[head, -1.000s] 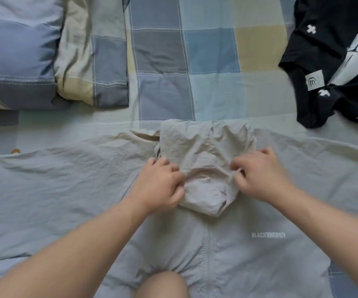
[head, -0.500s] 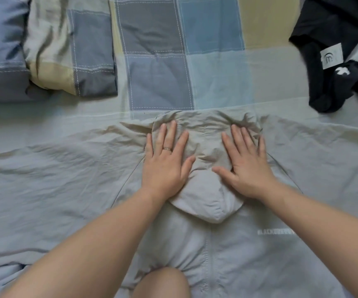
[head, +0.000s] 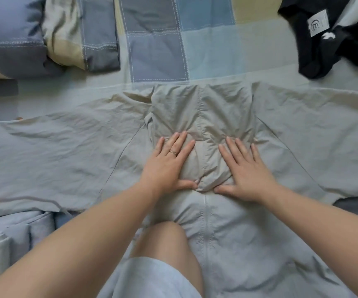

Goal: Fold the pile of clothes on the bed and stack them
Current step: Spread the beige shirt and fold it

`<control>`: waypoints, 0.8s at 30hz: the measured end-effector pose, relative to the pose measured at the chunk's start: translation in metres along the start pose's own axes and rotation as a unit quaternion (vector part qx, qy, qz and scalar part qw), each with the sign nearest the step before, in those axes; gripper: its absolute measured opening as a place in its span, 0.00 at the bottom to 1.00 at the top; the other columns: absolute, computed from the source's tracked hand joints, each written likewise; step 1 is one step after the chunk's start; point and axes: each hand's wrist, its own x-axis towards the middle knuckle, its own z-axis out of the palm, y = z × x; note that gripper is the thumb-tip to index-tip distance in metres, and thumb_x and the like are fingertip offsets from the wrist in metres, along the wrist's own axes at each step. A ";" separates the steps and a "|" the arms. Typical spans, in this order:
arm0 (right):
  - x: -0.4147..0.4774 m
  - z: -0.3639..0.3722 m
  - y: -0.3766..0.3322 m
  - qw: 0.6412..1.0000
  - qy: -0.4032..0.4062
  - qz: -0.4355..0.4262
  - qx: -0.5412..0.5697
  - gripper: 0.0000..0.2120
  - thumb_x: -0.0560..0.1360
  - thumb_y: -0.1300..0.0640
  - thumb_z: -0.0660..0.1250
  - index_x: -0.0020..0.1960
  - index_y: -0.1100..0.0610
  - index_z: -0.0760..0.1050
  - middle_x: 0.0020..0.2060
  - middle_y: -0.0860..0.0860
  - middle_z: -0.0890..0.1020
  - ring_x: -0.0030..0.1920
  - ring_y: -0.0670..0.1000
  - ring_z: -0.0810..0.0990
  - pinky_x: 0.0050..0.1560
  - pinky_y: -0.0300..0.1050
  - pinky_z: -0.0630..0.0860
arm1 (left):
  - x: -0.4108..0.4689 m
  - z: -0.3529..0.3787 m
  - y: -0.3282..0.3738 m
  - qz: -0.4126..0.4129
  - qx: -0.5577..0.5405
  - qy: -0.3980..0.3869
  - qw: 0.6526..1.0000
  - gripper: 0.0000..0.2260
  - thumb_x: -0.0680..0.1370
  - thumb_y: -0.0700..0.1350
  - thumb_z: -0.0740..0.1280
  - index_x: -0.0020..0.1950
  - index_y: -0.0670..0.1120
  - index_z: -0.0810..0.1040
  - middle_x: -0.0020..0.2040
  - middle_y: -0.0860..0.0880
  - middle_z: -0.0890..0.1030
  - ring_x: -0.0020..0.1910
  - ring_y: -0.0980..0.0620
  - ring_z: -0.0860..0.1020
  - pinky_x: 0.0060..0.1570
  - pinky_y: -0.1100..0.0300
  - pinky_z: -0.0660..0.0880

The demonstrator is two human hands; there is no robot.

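Grey hood (head: 203, 121) is now lying folded onto the jacket (head: 66, 151); you're no longer pinching, with left hand (head: 167, 166) and right hand (head: 246, 171) pressing it flat-palmed, so sleeves probably next.

Bed (head: 212, 50) in checked blue-yellow sheet, matching pillow (head: 12, 39) upper left

Soft even light; slight blur
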 end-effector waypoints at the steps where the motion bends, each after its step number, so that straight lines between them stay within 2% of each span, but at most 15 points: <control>1: -0.001 -0.004 -0.001 1.000 -0.017 0.009 -0.004 0.58 0.61 0.18 0.45 0.81 0.48 0.33 0.79 0.50 0.32 0.79 0.53 0.32 0.77 0.60 0.34 | 0.000 -0.006 0.007 -0.025 0.002 -0.022 0.999 0.53 0.68 0.76 0.64 0.83 0.52 0.44 0.83 0.48 0.41 0.82 0.49 0.40 0.79 0.43 0.41; 4: -0.009 -0.033 -0.009 0.998 -0.051 0.021 0.026 0.55 0.68 0.24 0.60 0.81 0.47 0.36 0.81 0.50 0.37 0.80 0.54 0.36 0.76 0.64 0.38 | -0.012 -0.035 0.034 -0.067 -0.005 -0.040 0.997 0.53 0.69 0.72 0.69 0.83 0.53 0.44 0.83 0.48 0.41 0.81 0.48 0.40 0.79 0.45 0.39; 6: -0.028 -0.054 -0.013 0.996 -0.056 0.029 0.069 0.52 0.70 0.27 0.64 0.81 0.45 0.39 0.81 0.49 0.40 0.81 0.54 0.38 0.76 0.66 0.39 | -0.027 -0.051 0.054 -0.087 -0.028 -0.048 0.995 0.52 0.70 0.71 0.69 0.83 0.53 0.44 0.83 0.48 0.41 0.81 0.48 0.40 0.79 0.45 0.40; 11: -0.090 -0.075 -0.019 0.994 -0.057 0.041 0.086 0.48 0.72 0.28 0.63 0.81 0.44 0.42 0.82 0.49 0.44 0.81 0.54 0.43 0.77 0.64 0.44 | -0.071 -0.085 0.089 -0.198 -0.128 -0.053 0.970 0.46 0.73 0.70 0.67 0.83 0.55 0.48 0.83 0.48 0.43 0.82 0.47 0.42 0.79 0.45 0.45; 15: -0.123 -0.078 -0.047 0.990 -0.066 0.066 0.110 0.44 0.74 0.30 0.62 0.81 0.45 0.47 0.81 0.48 0.49 0.81 0.53 0.48 0.78 0.63 0.47 | -0.109 -0.107 0.100 -0.243 -0.165 -0.057 0.954 0.42 0.76 0.68 0.64 0.83 0.54 0.50 0.83 0.47 0.45 0.82 0.46 0.43 0.79 0.44 0.47; 20: -0.158 -0.077 -0.074 0.982 -0.080 0.099 0.137 0.40 0.76 0.33 0.61 0.81 0.45 0.49 0.81 0.46 0.54 0.81 0.51 0.49 0.77 0.63 0.48 | -0.153 -0.118 0.101 -0.238 -0.185 -0.085 0.950 0.40 0.78 0.66 0.63 0.83 0.54 0.48 0.83 0.46 0.44 0.82 0.45 0.43 0.79 0.44 0.47; 24: -0.192 -0.081 -0.057 0.975 -0.085 0.143 0.143 0.37 0.77 0.34 0.61 0.80 0.45 0.52 0.80 0.46 0.57 0.80 0.50 0.52 0.77 0.62 0.51 | -0.162 -0.121 0.109 -0.210 -0.187 -0.085 0.956 0.39 0.79 0.65 0.62 0.83 0.54 0.49 0.83 0.47 0.44 0.82 0.45 0.43 0.79 0.45 0.48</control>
